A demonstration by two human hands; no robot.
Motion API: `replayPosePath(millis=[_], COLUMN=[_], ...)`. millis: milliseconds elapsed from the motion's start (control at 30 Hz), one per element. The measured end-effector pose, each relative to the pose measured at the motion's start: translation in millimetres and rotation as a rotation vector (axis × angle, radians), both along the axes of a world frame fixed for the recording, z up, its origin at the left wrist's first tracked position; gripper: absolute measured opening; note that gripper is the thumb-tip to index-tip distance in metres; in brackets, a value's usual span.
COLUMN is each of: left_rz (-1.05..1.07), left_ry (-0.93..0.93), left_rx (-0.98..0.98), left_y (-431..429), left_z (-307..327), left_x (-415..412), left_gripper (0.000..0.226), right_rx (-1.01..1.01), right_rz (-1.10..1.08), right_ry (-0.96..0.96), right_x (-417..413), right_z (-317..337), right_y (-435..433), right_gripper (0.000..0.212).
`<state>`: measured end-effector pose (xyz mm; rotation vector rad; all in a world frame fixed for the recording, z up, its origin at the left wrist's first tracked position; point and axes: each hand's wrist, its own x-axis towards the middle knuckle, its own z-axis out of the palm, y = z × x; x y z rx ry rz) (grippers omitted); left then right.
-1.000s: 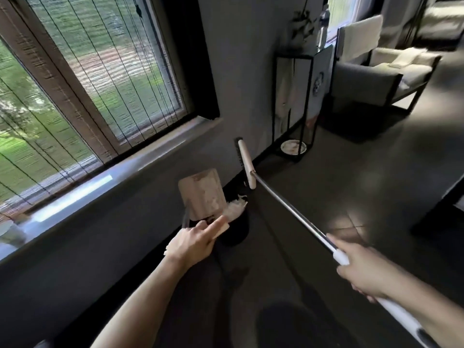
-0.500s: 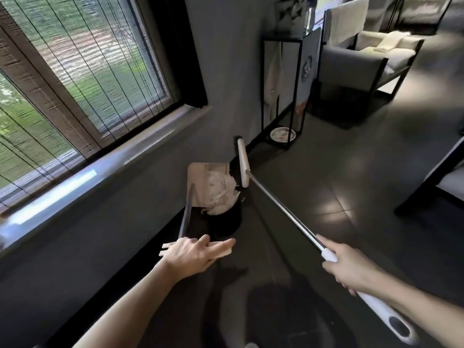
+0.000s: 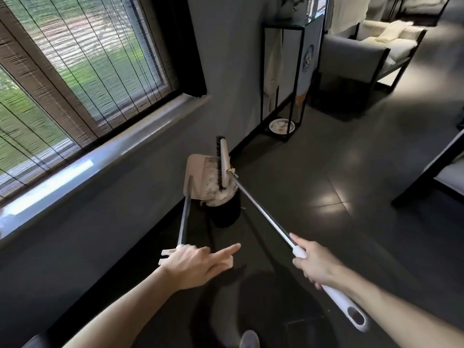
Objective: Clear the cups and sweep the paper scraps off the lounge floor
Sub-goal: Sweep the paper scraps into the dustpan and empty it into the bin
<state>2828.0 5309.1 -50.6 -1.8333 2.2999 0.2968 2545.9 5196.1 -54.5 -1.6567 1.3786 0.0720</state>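
Grip of the left hand [image 3: 198,263]: clamped over the white top end of the dustpan [image 3: 198,169] handle, index finger stretched straight. Grip of the right hand [image 3: 313,262]: clamped on the broom [image 3: 224,167] shaft, where the metal meets the white sleeve. The dustpan is raised and tipped over the black bin [image 3: 226,209], which stands on the floor [image 3: 326,172] near the wall below the window sill [image 3: 100,167]. Paper scraps [image 3: 216,188] are heaped white between pan and bin mouth, with the broom's bristles against them. Far right: black metal stand [image 3: 282,71], grey armchair [image 3: 351,56].
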Motion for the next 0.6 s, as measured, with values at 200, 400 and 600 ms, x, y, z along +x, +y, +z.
replayPosePath(millis=[200, 400, 600], left_rz=[0.284, 0.105, 0.011], left_ry=[0.075, -0.16, -0.267], left_rx=[0.319, 0.243, 0.144], left_y=[-28, -17, -8], left_z=[8, -8, -21], left_x=[-17, -20, -21], left_gripper=[0.066, 0.066, 0.067], right_rx=[-0.043, -0.023, 0.007], right_rz=[-0.033, -0.052, -0.085], right_ry=[0.018, 0.008, -0.029], right_x=[-9, -33, -43], right_z=[2, 1, -7], right_y=[-4, 10, 28], right_gripper=[0.071, 0.069, 0.069])
